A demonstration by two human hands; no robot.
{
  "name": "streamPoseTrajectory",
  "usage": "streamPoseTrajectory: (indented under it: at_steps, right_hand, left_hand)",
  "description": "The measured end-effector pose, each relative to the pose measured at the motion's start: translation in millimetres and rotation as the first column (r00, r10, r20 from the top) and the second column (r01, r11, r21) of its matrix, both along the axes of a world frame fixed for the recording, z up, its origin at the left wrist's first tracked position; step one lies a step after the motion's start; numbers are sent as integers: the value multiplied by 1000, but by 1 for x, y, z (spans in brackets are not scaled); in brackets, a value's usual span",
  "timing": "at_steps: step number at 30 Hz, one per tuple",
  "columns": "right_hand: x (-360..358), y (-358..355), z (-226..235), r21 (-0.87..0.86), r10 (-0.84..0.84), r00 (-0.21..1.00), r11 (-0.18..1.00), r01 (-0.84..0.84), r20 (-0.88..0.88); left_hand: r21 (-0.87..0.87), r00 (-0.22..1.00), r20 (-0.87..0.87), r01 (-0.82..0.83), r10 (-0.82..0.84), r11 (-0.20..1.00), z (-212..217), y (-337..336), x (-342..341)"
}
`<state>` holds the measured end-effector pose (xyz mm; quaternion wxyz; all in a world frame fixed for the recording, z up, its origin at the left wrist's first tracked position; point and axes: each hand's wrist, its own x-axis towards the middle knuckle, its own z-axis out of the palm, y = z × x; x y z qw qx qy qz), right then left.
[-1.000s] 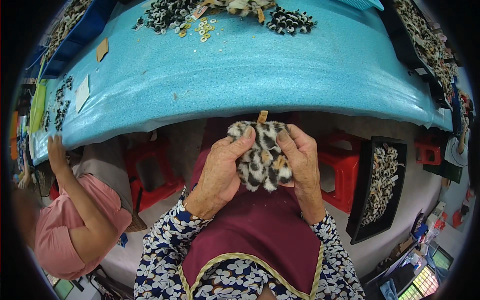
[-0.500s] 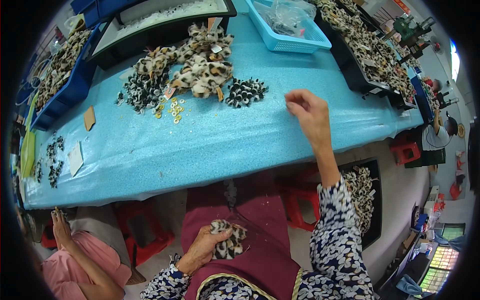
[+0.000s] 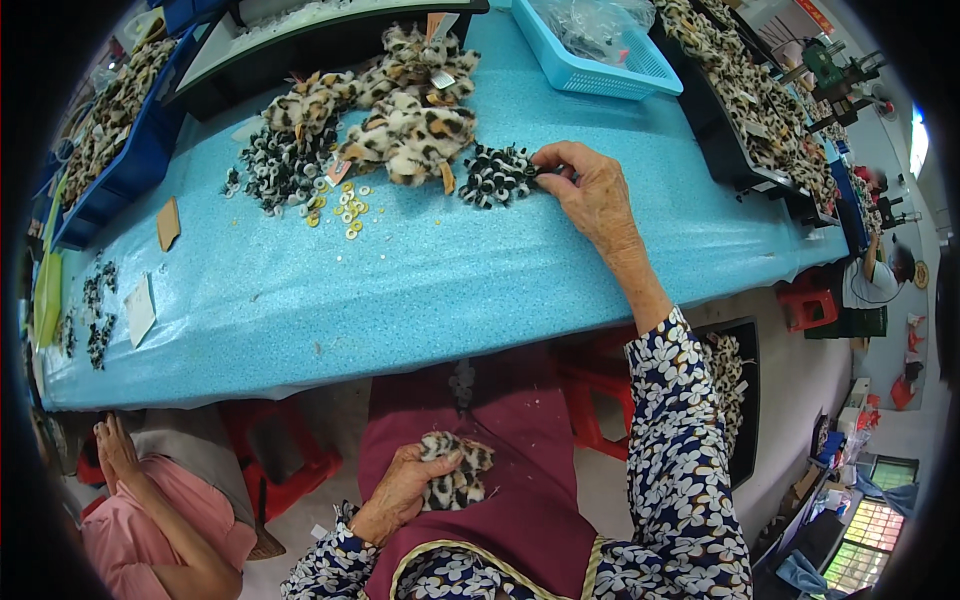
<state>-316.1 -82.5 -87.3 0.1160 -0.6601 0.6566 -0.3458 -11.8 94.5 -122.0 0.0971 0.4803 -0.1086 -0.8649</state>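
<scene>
My left hand (image 3: 408,485) is closed round a leopard-spotted plush piece (image 3: 452,490), held over the maroon apron on my lap. Out over the table, my right hand (image 3: 592,192) pinches with thumb and forefinger at the right edge of a small pile of black-and-white pieces (image 3: 492,178). A dark bit shows between those fingertips, partly hidden. Left of this pile lies a heap of spotted plush pieces (image 3: 415,135), some with tags. A larger pile of black-and-white pieces (image 3: 282,168) and scattered yellow and white rings (image 3: 350,208) lie beside it.
The blue-covered table (image 3: 300,310) carries a black tray (image 3: 330,45) and a light-blue basket (image 3: 600,78) at the back. Bins of spotted plush stand left (image 3: 125,185) and right (image 3: 715,150). A co-worker's hand (image 3: 117,452) is at lower left; red stools (image 3: 275,460) stand below.
My right hand has moved left to the small pile of black-and-white pieces, its fingertips now at the pile's edge. My left hand keeps hold of the spotted plush piece.
</scene>
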Motion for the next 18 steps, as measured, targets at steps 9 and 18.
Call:
streamPoseTrajectory:
  at_steps: [9,18]
  right_hand:
    - [-21,15,-4,-79,59,997,995,-62,-40]
    - [-17,20,9,148,63,996,988,-53,-59]
  left_hand:
    - [50,991,-69,-114,117,992,-12,8,13]
    - [-39,989,-55,-138,136,990,-10,18,11]
